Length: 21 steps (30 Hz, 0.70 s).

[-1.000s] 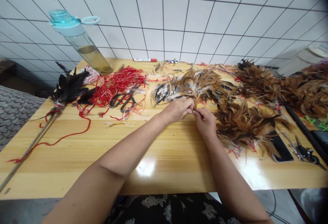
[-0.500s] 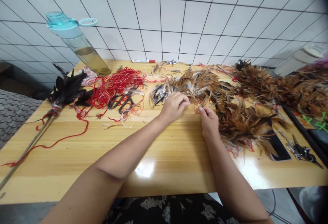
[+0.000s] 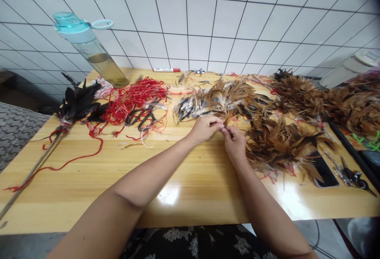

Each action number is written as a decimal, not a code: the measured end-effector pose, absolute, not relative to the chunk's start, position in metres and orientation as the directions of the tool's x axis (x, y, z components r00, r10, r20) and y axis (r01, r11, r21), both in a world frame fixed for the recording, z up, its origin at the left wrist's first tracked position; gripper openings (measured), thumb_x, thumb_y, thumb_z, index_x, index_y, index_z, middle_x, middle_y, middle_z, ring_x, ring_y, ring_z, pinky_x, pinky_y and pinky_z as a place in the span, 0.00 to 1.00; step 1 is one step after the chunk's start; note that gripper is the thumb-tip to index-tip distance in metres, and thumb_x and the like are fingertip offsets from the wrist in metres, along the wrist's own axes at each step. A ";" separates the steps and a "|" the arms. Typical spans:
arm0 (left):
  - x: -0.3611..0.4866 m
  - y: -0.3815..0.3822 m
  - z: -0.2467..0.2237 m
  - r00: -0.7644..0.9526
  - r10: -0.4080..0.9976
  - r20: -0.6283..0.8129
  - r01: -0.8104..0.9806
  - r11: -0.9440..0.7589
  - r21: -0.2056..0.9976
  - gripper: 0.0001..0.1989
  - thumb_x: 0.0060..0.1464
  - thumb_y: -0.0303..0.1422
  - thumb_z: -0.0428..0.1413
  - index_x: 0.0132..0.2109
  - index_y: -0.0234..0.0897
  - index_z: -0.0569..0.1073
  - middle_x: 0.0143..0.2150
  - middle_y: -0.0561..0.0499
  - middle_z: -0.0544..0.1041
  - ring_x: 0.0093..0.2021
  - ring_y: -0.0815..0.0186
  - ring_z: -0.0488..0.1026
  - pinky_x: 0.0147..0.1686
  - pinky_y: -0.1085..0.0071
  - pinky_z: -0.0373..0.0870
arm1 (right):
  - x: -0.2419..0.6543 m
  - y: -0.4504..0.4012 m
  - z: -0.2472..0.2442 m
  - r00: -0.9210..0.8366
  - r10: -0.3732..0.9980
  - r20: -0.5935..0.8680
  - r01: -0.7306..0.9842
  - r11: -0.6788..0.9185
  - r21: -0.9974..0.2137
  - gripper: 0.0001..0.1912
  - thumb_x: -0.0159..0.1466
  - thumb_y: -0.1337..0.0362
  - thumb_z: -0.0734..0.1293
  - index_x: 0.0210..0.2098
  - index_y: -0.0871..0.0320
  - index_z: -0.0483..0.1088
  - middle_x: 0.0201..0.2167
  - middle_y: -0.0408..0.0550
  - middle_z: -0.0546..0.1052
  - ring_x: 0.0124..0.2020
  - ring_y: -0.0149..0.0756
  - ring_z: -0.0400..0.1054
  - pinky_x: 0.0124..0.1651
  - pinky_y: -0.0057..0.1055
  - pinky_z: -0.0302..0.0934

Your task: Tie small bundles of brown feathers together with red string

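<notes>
Pinching a thin feather strand [image 3: 226,121] narrowly between the left hand [image 3: 204,129] and right hand [image 3: 234,141], close together mid-frame on the bench [image 3: 166,172], just below a heap of brown-and-white feathers [image 3: 219,100], seemingly separating strands, with drawing this one clear apparently called for next.

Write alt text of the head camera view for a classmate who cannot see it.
A person's left hand and right hand meet fingertip to fingertip at the edge of a heap of brown, black and white feathers on a wooden table. Tangled red cord and a stick tipped with black feathers lie to the left.
</notes>
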State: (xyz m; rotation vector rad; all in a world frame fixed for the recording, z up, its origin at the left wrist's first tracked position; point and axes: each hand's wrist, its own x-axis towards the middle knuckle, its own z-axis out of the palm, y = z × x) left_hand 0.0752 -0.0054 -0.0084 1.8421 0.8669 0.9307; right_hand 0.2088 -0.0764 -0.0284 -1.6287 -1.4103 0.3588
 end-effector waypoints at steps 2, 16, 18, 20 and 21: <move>0.075 -0.006 -0.008 0.488 0.841 0.231 0.172 -0.353 0.920 0.05 0.51 0.30 0.58 0.33 0.34 0.79 0.33 0.51 0.79 0.34 0.68 0.73 0.38 0.72 0.67 | 0.209 -0.076 -0.029 0.295 0.890 0.347 0.649 0.080 -0.757 0.12 0.62 0.59 0.62 0.28 0.57 0.71 0.25 0.46 0.73 0.28 0.35 0.64 0.33 0.31 0.58; 0.077 -0.010 -0.011 0.497 0.823 0.275 0.271 -0.449 0.852 0.05 0.51 0.31 0.56 0.30 0.34 0.71 0.28 0.54 0.71 0.29 0.71 0.65 0.32 0.73 0.60 | 0.203 -0.080 -0.030 0.208 0.910 0.358 0.810 0.045 -0.585 0.14 0.65 0.61 0.60 0.26 0.57 0.72 0.24 0.48 0.72 0.28 0.36 0.64 0.31 0.31 0.53; 0.077 -0.010 -0.011 0.494 0.837 0.238 0.262 -0.404 0.876 0.06 0.51 0.32 0.55 0.29 0.34 0.70 0.27 0.55 0.68 0.28 0.71 0.63 0.31 0.74 0.58 | 0.203 -0.080 -0.029 0.210 0.909 0.360 0.797 0.054 -0.601 0.14 0.65 0.60 0.60 0.29 0.57 0.74 0.25 0.48 0.73 0.28 0.36 0.64 0.31 0.31 0.55; 0.077 -0.009 -0.010 0.478 0.860 0.177 0.220 -0.312 0.924 0.08 0.52 0.34 0.55 0.29 0.34 0.68 0.25 0.57 0.65 0.27 0.72 0.60 0.30 0.74 0.57 | 0.203 -0.080 -0.027 0.221 0.902 0.370 0.764 0.076 -0.640 0.13 0.65 0.60 0.60 0.32 0.57 0.75 0.27 0.48 0.75 0.29 0.37 0.66 0.33 0.32 0.57; 0.077 -0.008 -0.009 0.466 0.872 0.149 0.185 -0.261 0.947 0.09 0.52 0.36 0.55 0.29 0.34 0.67 0.24 0.57 0.64 0.26 0.73 0.58 0.29 0.74 0.56 | 0.204 -0.080 -0.026 0.230 0.898 0.374 0.743 0.086 -0.664 0.13 0.65 0.60 0.60 0.34 0.57 0.76 0.28 0.49 0.76 0.30 0.36 0.67 0.34 0.32 0.58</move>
